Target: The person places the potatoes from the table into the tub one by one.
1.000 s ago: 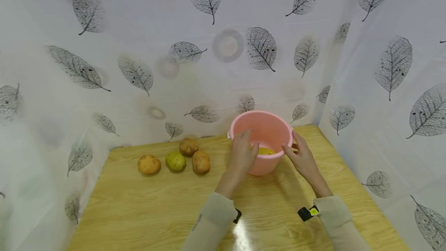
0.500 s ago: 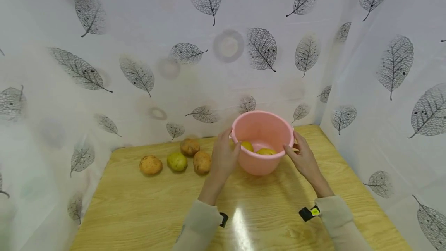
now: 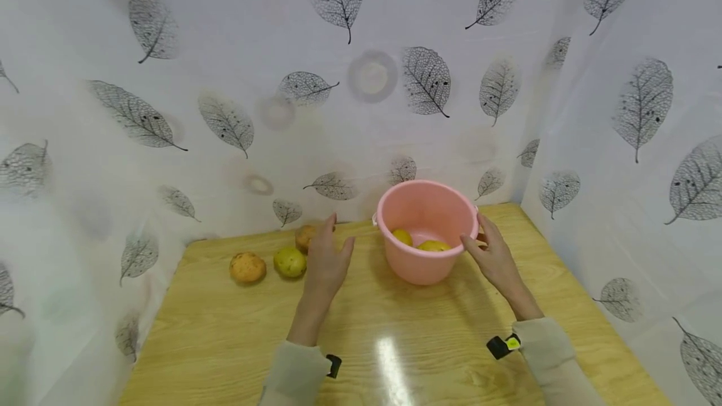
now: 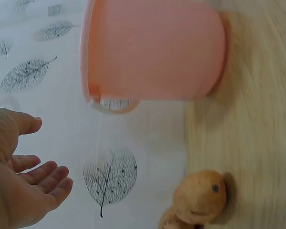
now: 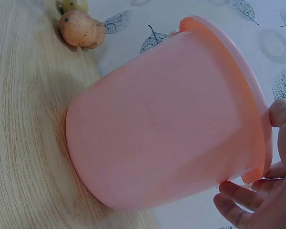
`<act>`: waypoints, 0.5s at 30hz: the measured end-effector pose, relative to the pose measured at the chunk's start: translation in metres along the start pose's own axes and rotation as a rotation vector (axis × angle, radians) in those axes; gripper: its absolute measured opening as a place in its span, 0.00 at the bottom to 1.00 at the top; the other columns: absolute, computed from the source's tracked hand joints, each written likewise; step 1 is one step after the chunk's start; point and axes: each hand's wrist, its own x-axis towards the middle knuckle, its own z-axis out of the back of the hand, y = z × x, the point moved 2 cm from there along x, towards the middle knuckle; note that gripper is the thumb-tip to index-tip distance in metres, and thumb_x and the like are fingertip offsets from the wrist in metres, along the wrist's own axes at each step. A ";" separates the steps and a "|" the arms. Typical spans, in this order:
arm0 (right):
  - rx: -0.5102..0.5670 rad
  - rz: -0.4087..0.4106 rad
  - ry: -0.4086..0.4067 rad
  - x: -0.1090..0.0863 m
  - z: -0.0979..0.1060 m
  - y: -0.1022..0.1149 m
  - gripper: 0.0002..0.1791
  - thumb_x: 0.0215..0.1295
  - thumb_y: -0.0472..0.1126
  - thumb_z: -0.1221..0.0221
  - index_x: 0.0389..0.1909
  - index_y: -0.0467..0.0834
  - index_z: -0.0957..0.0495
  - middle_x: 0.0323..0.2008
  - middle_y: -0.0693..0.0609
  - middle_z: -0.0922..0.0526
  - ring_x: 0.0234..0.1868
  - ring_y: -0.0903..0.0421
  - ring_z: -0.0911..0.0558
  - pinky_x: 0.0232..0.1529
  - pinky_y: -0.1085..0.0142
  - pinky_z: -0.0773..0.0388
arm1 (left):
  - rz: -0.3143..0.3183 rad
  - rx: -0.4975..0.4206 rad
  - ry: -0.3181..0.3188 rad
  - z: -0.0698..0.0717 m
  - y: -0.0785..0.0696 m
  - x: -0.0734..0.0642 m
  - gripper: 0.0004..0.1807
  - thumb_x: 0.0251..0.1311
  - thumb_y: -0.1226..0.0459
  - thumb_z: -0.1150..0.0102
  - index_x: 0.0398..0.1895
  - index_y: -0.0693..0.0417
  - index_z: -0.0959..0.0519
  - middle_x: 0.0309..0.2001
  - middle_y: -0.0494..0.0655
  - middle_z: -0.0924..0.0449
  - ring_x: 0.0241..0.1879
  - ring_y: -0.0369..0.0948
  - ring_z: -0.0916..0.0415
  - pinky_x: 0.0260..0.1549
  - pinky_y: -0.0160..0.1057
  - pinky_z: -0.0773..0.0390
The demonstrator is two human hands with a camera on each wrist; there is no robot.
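A pink bucket (image 3: 424, 267) stands upright at the back right of the table, with yellow potato-like pieces (image 3: 433, 245) on its floor. My right hand (image 3: 495, 257) holds its right rim, thumb on the edge and fingers against the outside, as the right wrist view also shows. Left of the bucket, my left hand (image 3: 327, 268) hovers with fingers spread and nothing in it. Close by lie a brown potato (image 3: 304, 238), partly covered by that hand, a greenish round one (image 3: 290, 262) and a yellow-brown potato (image 3: 247, 267). Another brown potato (image 4: 200, 196) shows in the left wrist view.
The wood-grain table (image 3: 237, 337) runs back to a pale curtain with leaf prints (image 3: 372, 136), which closes it off behind and at both sides. On the bucket's left side a white handle joint (image 3: 375, 219) sticks out.
My left hand has let go of the bucket's left side and moved left to the potatoes. The right hand has stayed on the rim, and the bucket has not moved.
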 end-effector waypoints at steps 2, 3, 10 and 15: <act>0.003 -0.004 0.003 0.000 0.001 -0.001 0.37 0.78 0.43 0.43 0.82 0.41 0.47 0.75 0.32 0.41 0.60 0.34 0.22 0.47 0.77 0.27 | 0.045 -0.006 0.006 0.007 0.007 -0.002 0.33 0.68 0.65 0.35 0.72 0.68 0.33 0.64 0.66 0.26 0.63 0.60 0.27 0.64 0.58 0.27; 0.003 -0.005 0.003 0.000 0.001 -0.001 0.38 0.78 0.43 0.43 0.82 0.41 0.47 0.76 0.32 0.41 0.60 0.34 0.22 0.47 0.77 0.27 | 0.064 -0.022 0.010 0.010 0.010 -0.003 0.34 0.68 0.65 0.35 0.73 0.68 0.34 0.64 0.66 0.27 0.63 0.60 0.27 0.63 0.59 0.27; 0.002 0.004 0.002 0.001 0.002 -0.002 0.38 0.78 0.42 0.43 0.82 0.40 0.47 0.75 0.32 0.41 0.60 0.34 0.22 0.47 0.77 0.27 | 0.144 -0.054 0.008 0.033 0.034 -0.011 0.34 0.71 0.63 0.38 0.75 0.67 0.37 0.67 0.66 0.31 0.67 0.61 0.32 0.66 0.61 0.31; 0.004 0.005 0.004 0.000 0.001 -0.002 0.37 0.78 0.42 0.43 0.81 0.40 0.47 0.75 0.32 0.41 0.60 0.34 0.22 0.47 0.77 0.27 | 0.138 -0.034 -0.022 0.044 0.042 -0.016 0.35 0.70 0.64 0.37 0.75 0.69 0.38 0.65 0.67 0.30 0.64 0.61 0.30 0.65 0.60 0.30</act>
